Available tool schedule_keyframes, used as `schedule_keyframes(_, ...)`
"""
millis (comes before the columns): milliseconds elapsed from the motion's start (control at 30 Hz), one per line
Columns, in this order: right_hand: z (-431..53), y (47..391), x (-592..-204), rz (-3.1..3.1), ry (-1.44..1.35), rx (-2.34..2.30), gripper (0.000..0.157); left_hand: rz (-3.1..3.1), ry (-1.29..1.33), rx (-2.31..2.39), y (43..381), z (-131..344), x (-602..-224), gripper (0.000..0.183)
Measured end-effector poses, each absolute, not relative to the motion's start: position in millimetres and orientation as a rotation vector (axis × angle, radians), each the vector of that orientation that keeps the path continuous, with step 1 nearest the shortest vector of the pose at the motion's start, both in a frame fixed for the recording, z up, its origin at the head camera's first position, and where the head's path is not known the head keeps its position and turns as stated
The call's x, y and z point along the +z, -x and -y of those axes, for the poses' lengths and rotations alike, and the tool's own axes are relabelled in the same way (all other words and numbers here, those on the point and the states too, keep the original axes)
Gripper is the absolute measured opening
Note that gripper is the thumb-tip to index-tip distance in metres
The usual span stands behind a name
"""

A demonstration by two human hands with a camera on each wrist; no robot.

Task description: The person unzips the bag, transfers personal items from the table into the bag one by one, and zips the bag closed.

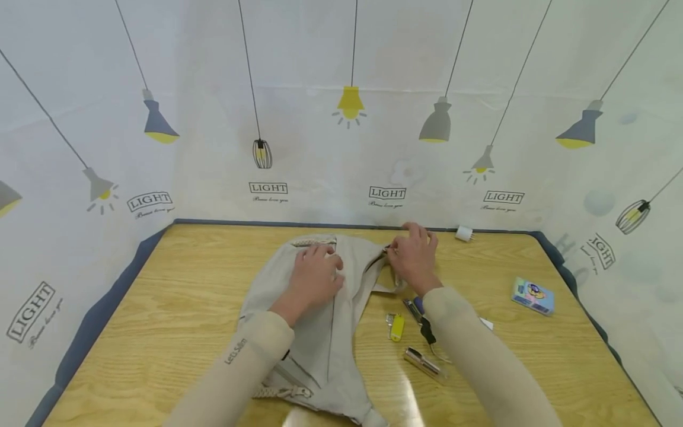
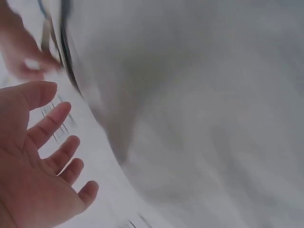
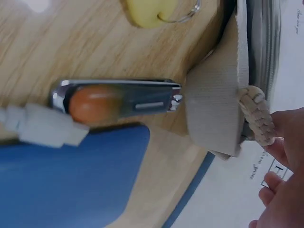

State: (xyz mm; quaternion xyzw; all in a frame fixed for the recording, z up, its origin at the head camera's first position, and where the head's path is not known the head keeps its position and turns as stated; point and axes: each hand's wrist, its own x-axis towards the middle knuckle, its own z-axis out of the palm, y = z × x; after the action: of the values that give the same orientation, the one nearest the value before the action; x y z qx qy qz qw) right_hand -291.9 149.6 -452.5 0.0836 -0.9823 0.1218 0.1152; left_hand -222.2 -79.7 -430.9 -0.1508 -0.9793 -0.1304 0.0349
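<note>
A light grey cloth bag with braided trim lies on the wooden table, its upper right part drawn up toward my right hand. In the right wrist view, thumb and finger pinch a braided zipper pull beside the bag's zipper. Over the upper middle of the bag is my left hand. The left wrist view shows its fingers spread and loosely bent, holding nothing, beside the pale fabric. The bag's inside is hidden.
Right of the bag lie a yellow key tag, a nail clipper, a blue flat item, a white cable plug and a slim metallic tube. Farther right are a white charger and a blue packet.
</note>
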Motion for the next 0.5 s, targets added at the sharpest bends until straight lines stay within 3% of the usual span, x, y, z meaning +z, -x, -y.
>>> schedule_keyframes(367, -144.1, 270.2, -449.8, 2.876, -0.362, 0.322, 0.016, 3.141, 0.129, -0.286, 225.4, 141.3, -440.2, 0.044)
schedule_keyframes(500, -132.9, 261.2, -452.6, 2.904, -0.410, 0.313, 0.028, 3.133, 0.140, -0.228, 221.2, 145.6, -444.2, 0.046)
